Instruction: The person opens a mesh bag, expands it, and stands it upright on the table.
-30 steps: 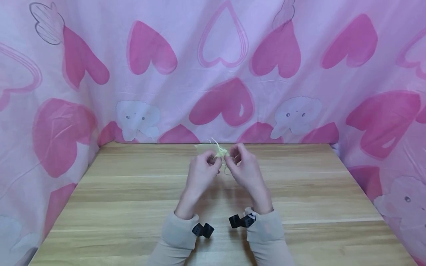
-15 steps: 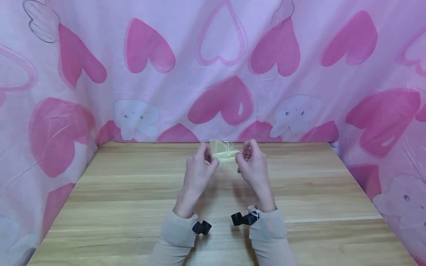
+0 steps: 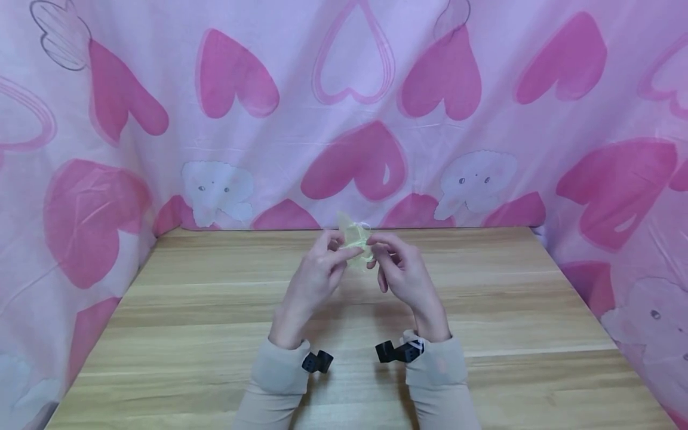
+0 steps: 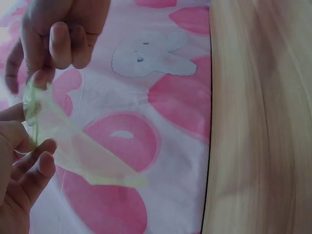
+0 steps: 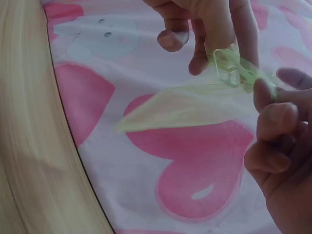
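A small sheer pale-yellow drawstring pouch (image 3: 352, 236) is held up between both hands, above the far part of the table. My left hand (image 3: 314, 269) holds its gathered neck, with the thumb laid across the front. On the other side, the fingertips of my right hand (image 3: 400, 266) pinch the same neck and cord. In the right wrist view, thin cord loops (image 5: 229, 66) bunch at the fingertips. The pouch's loose body (image 4: 97, 156) hangs away from the hands in the left wrist view, looking flat.
A wood-grain table (image 3: 215, 334) spreads under the forearms. Pink heart-print fabric (image 3: 355, 161) hangs behind its far edge and along both sides. Small black cameras (image 3: 317, 361) sit on the sleeve cuffs.
The hands first parted, stretching the pouch neck sideways, then came closer together again. The left thumb now reaches across the pouch, and the right fingers have shifted their hold.
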### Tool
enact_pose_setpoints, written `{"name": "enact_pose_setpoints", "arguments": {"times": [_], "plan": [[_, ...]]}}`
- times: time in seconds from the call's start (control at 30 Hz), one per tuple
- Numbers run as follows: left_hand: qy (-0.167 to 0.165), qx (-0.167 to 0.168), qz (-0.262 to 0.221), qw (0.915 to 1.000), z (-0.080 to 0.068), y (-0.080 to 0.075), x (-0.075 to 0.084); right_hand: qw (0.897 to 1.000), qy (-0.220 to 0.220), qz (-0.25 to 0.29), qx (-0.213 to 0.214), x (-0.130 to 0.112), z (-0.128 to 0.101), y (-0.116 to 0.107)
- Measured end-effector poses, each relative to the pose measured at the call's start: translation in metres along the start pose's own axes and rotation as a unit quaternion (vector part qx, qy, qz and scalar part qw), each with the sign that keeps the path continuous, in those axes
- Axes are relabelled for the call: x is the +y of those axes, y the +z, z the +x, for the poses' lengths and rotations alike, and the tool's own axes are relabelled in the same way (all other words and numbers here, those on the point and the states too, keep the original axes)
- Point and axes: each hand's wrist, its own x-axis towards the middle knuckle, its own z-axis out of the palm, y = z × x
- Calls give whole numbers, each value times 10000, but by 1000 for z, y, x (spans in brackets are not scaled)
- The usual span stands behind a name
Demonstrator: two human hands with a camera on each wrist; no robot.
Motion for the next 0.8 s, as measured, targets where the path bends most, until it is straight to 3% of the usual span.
{"name": "enact_pose_setpoints", "arguments": {"times": [0.1,0.2,0.33,0.4,0.6,0.8], "plan": [[59,-1,183,9998,-1,-1,0,9989,-352,-247,-189,1,0,1],[-47,10,241,9997,-2,-1,0,9911,-681,-1135,-125,3,3,3],[-378,21,295,9988,-2,2,0,9616,-950,-2566,219,7,8,9],[-614,63,366,9974,-2,4,0,9498,-973,-2952,363,8,10,12],[-1271,61,684,9895,-2,7,1,9366,-791,-3335,720,13,13,23],[-1591,-56,812,9839,-1,8,1,9422,-393,-3163,1035,19,13,28]]}}
